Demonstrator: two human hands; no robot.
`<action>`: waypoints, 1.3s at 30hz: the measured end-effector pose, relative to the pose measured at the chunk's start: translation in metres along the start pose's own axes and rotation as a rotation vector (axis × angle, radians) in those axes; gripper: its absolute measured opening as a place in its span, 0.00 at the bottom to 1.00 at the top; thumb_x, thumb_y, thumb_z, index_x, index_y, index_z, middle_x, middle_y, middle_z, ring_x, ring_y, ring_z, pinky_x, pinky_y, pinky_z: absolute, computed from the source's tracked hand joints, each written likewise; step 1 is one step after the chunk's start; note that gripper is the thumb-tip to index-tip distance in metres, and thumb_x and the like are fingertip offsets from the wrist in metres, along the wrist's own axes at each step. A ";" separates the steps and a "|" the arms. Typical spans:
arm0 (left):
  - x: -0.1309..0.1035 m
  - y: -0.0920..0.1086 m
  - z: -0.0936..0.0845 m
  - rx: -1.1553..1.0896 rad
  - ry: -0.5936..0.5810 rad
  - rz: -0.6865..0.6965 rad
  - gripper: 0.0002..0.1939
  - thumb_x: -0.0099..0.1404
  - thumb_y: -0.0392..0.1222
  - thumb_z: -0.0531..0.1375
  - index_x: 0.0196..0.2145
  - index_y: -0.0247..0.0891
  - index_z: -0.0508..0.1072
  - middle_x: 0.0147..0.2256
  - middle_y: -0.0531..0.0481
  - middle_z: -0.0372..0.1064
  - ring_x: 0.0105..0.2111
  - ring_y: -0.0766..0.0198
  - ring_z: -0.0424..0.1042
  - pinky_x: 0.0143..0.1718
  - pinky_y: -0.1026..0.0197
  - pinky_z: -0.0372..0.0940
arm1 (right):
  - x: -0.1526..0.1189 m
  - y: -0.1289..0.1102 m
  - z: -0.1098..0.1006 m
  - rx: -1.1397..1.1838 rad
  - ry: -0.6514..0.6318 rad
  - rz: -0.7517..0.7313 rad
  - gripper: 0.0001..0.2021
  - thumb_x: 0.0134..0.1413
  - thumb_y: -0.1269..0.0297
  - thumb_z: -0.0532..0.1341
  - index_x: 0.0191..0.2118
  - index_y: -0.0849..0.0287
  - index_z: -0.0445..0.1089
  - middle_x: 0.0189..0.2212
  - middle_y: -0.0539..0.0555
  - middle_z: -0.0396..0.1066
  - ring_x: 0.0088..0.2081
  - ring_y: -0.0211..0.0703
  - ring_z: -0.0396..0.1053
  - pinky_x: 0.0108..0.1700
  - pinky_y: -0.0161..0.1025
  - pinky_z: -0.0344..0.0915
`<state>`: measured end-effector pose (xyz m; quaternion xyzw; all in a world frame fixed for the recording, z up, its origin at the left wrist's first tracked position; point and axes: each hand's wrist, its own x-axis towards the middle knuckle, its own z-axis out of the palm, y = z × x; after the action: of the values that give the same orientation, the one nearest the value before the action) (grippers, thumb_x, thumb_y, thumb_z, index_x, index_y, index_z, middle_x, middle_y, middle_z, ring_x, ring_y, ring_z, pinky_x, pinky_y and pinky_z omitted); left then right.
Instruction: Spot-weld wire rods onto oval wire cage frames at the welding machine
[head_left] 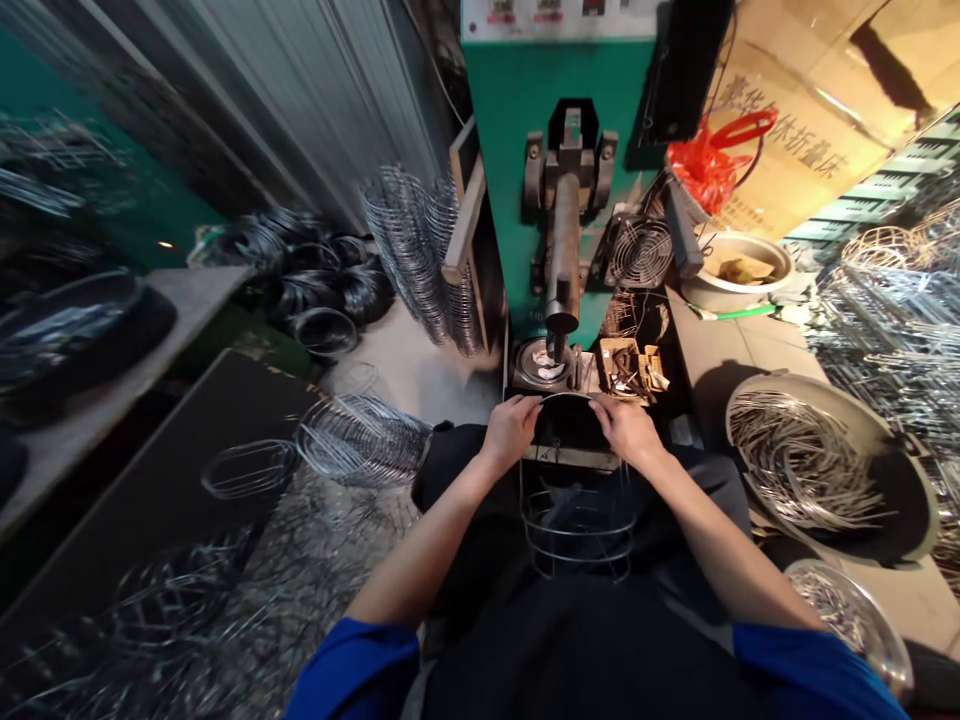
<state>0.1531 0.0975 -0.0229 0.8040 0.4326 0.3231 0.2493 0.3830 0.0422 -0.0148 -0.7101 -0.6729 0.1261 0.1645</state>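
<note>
A wire basket frame (577, 532) of thin metal rings and uprights hangs over my lap. My left hand (511, 432) pinches the left side of its curved top wire, and my right hand (628, 428) pinches the right side. The top wire arches between my fingertips, just in front of a green spot welding machine (491, 130). Above and beyond my hands, the machine's thick cylindrical arm (562, 255) points down toward a round lower base (534, 372). The frame's lower rings look dim against my dark clothing.
Bundles of wire rings (367, 440) lie at left, with more rings hanging (409, 250) beside the machine. At right are a large bowl of cut wire rods (802, 460), a smaller metal bowl (892, 640) and a white basin (780, 265). A small parts box (628, 368) sits near the machine.
</note>
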 end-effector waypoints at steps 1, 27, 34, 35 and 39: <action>0.005 0.003 -0.004 0.002 0.010 0.014 0.12 0.70 0.38 0.54 0.43 0.37 0.78 0.37 0.42 0.76 0.38 0.57 0.74 0.43 0.57 0.66 | 0.003 -0.004 -0.006 -0.026 0.006 0.001 0.20 0.69 0.55 0.50 0.54 0.54 0.74 0.38 0.63 0.78 0.37 0.59 0.75 0.39 0.47 0.67; 0.047 0.015 -0.041 -0.025 0.090 0.096 0.09 0.65 0.34 0.57 0.27 0.35 0.72 0.20 0.57 0.59 0.21 0.70 0.57 0.27 0.67 0.53 | 0.043 -0.030 -0.052 -0.032 -0.016 -0.063 0.18 0.69 0.54 0.51 0.47 0.55 0.76 0.37 0.58 0.78 0.38 0.51 0.75 0.41 0.39 0.65; 0.048 0.015 -0.042 -0.034 0.088 0.100 0.10 0.65 0.34 0.56 0.25 0.35 0.70 0.20 0.57 0.58 0.21 0.71 0.56 0.27 0.67 0.52 | 0.043 -0.035 -0.057 -0.018 -0.038 -0.055 0.17 0.69 0.55 0.51 0.46 0.54 0.76 0.35 0.57 0.78 0.36 0.50 0.75 0.37 0.37 0.65; 0.048 0.015 -0.042 -0.037 0.088 0.100 0.10 0.65 0.34 0.56 0.25 0.35 0.69 0.20 0.57 0.58 0.21 0.71 0.56 0.27 0.67 0.52 | 0.042 -0.035 -0.058 -0.011 -0.041 -0.049 0.17 0.69 0.55 0.51 0.46 0.54 0.76 0.34 0.57 0.78 0.34 0.49 0.75 0.36 0.37 0.64; 0.048 0.016 -0.042 -0.037 0.082 0.095 0.11 0.65 0.35 0.56 0.25 0.36 0.69 0.20 0.56 0.59 0.21 0.70 0.57 0.27 0.67 0.53 | 0.042 -0.035 -0.057 -0.028 -0.029 -0.053 0.17 0.69 0.55 0.52 0.46 0.55 0.76 0.35 0.58 0.78 0.35 0.50 0.75 0.37 0.38 0.65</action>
<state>0.1510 0.1357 0.0310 0.8048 0.3977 0.3754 0.2307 0.3763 0.0820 0.0528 -0.6923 -0.6955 0.1225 0.1483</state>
